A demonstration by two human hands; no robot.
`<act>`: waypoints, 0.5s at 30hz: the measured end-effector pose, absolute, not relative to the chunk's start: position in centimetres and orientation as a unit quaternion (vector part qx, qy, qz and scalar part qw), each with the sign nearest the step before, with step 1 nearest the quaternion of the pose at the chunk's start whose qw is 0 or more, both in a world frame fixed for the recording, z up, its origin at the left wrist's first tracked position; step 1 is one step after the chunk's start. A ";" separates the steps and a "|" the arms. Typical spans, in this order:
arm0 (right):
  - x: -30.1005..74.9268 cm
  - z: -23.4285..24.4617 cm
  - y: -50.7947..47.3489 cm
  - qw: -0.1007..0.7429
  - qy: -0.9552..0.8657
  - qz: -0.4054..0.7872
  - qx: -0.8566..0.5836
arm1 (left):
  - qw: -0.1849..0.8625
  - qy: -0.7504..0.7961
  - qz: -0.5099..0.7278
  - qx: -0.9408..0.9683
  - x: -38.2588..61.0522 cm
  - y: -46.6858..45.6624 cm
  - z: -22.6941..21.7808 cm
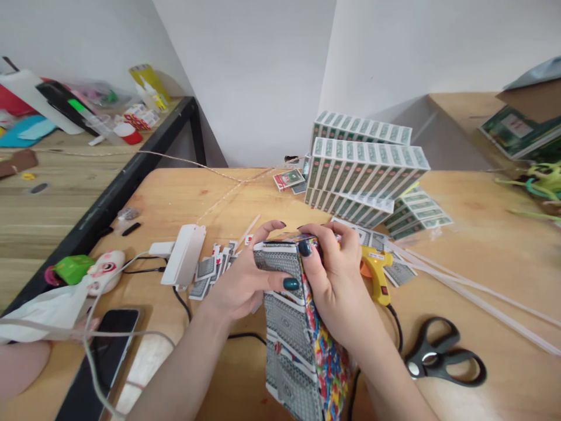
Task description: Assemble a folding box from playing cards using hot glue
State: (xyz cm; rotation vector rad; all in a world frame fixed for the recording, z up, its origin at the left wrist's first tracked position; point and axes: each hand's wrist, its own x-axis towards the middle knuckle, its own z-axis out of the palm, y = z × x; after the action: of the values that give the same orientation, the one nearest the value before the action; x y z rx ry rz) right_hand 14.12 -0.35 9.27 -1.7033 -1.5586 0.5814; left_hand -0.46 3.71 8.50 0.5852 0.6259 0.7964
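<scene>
Both hands grip a box-like piece covered in playing cards (pixel 287 327), grey card backs on one face and a bright multicoloured pattern on the side. My left hand (pixel 249 278) wraps its upper left edge, the thumb pressed flat on the grey face. On the upper right edge, my right hand (pixel 335 275) closes with its thumb near the corner and fingers over the top. Just beyond the right hand lies a yellow hot glue gun (pixel 376 273), partly hidden by it. Loose playing cards (pixel 210 269) are scattered left of the piece.
Stacked card boxes (pixel 363 169) stand at the table's back. Black-handled scissors (pixel 445 354) and clear glue sticks (pixel 473 286) lie at right. At left are a white power strip (pixel 184 255), a phone (pixel 107 351) and trailing cables. A side table (pixel 26 210) holds bottles and small items.
</scene>
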 end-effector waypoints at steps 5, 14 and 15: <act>14.3 9.3 -0.3 0.370 -0.611 0.210 -0.667 | 0.829 0.298 0.371 0.294 -0.3 3.8 8.2; 14.4 8.7 0.1 0.362 -0.601 0.229 -0.675 | 0.803 0.341 0.391 0.293 0.3 3.6 8.0; 14.5 8.7 0.1 0.363 -0.599 0.230 -0.675 | 0.799 0.351 0.390 0.293 0.4 3.6 8.0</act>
State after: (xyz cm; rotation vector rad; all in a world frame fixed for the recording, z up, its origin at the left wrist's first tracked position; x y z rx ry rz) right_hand 14.46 0.13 8.66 -1.7388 -1.5431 0.5928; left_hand 0.39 3.63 7.99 0.6293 0.7521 0.8370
